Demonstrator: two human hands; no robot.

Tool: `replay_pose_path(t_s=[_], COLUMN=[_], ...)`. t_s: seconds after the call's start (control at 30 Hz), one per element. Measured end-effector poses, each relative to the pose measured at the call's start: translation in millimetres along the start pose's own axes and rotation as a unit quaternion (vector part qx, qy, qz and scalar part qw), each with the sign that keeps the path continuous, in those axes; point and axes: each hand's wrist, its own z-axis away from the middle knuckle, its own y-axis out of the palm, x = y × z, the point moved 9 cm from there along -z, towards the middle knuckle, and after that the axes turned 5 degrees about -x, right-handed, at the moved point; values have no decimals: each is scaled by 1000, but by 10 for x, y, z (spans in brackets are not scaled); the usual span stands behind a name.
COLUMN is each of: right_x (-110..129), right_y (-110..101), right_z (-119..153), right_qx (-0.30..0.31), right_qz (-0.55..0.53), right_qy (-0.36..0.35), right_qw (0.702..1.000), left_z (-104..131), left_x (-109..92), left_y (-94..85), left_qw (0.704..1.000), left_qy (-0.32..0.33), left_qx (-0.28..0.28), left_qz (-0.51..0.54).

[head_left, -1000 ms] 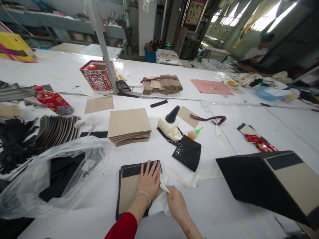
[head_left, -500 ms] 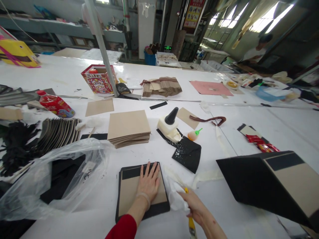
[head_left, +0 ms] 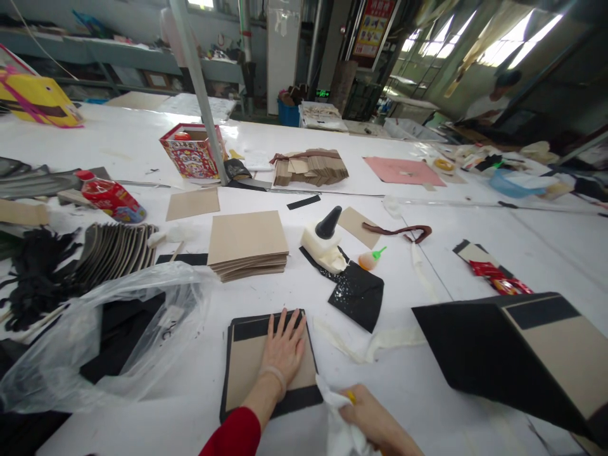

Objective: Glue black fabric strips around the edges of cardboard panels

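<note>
My left hand (head_left: pixel 281 356) lies flat with fingers spread on a beige board edged in black (head_left: pixel 247 367), which rests on a thin black-edged stack. Beside the board's lower right edge, my right hand (head_left: pixel 370 415) is closed around a crumpled white cloth (head_left: pixel 339 421), which touches that edge. A bit of yellow handle (head_left: pixel 351 397) shows at the same hand; most of that tool is hidden now. Farther forward, a white glue bottle with a black nozzle (head_left: pixel 327 224) lies tilted on black material (head_left: pixel 358 294) specked with white.
Beige boards (head_left: pixel 249 237) are stacked ahead. At left are a clear plastic bag (head_left: pixel 190 285), black strips (head_left: pixel 40 266) and a red bottle (head_left: pixel 111 197). A large black-and-beige panel (head_left: pixel 494 348) stands raised at right. A metal pole (head_left: pixel 202 95) rises beyond. Another person (head_left: pixel 489 104) is far right.
My right hand has moved down toward me with the white cloth and yellow-handled tool, along the board's right edge. My left hand stays flat on the board.
</note>
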Motion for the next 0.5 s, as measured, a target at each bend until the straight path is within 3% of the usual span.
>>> replay_pose_path(t_s=[0.1, 0.2, 0.4, 0.5], right_x=[-104, -30, 359, 363], right_y=[-212, -351, -54, 109], right_z=[197, 230, -212, -506], right_qx=[3, -36, -42, -34], right_qz=[-122, -150, -27, 7], right_qy=[40, 6, -68, -63], right_qw=[992, 988, 996, 997], left_z=[9, 22, 55, 70], left_x=[-6, -5, 13, 32], left_y=[-33, -66, -68, -37], left_qw=[1000, 1000, 998, 996], left_qy=[4, 8, 24, 23], left_qx=[-4, -9, -8, -1], left_qz=[8, 16, 57, 90])
